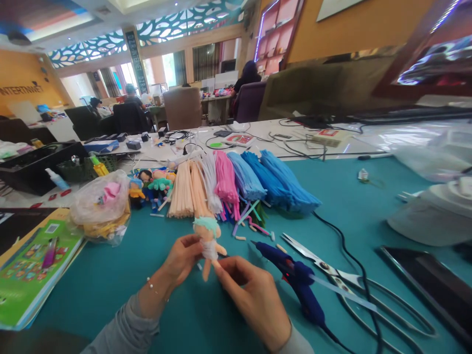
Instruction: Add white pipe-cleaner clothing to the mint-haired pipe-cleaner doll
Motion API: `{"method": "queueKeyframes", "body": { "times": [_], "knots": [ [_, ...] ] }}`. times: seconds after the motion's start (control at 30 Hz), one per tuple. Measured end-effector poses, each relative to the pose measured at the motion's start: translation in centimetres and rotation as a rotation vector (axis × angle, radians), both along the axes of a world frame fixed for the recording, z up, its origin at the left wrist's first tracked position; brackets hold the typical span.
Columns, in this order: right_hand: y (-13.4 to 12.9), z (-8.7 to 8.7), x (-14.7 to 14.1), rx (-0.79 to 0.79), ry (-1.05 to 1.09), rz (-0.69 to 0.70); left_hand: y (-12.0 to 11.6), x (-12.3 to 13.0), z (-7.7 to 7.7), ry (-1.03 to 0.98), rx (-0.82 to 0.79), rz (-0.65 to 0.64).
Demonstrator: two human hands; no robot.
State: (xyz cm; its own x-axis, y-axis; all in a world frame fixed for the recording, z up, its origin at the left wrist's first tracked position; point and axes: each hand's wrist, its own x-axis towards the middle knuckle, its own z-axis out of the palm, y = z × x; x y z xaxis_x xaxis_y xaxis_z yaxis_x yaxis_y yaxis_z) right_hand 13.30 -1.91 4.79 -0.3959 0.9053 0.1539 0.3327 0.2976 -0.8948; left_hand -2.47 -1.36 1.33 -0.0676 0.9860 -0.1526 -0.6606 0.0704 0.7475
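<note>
Small doll (209,249) held roughly upright above counter (210,324); left hand (184,260) pinches its torso, right hand (254,295) pinches a leg, apparently for steadiness. Glue gun (295,275) lies beside right hand, presumably for reach.

From here, one camera on the person's head looks forward and down across the teal surface (350,196), the left hand (181,261) close at seven o'clock, the right hand (256,297) close near six, a purple chair (251,101) far off near twelve.
</note>
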Motion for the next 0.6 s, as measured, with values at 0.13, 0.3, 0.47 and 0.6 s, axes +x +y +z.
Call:
{"method": "queueKeyframes", "body": {
  "times": [0.13, 0.3, 0.47, 0.6],
  "knots": [
    [0.5, -0.9, 0.1, -0.014, 0.091, -0.062, -0.1, 0.2, 0.6, -0.002, 0.054, 0.001],
    [0.5, -0.4, 0.3, -0.094, 0.246, -0.071, -0.3, 0.2, 1.0, 0.011, 0.066, -0.028],
    [0.8, -1.0, 0.1, -0.192, 0.449, -0.061, -0.2, 0.0, 0.4, 0.037, 0.038, 0.009],
    [1.0, -1.6, -0.2, -0.433, 0.652, 0.066, 0.0, 0.0, 0.2, 0.012, 0.05, 0.024]
  ]
}}
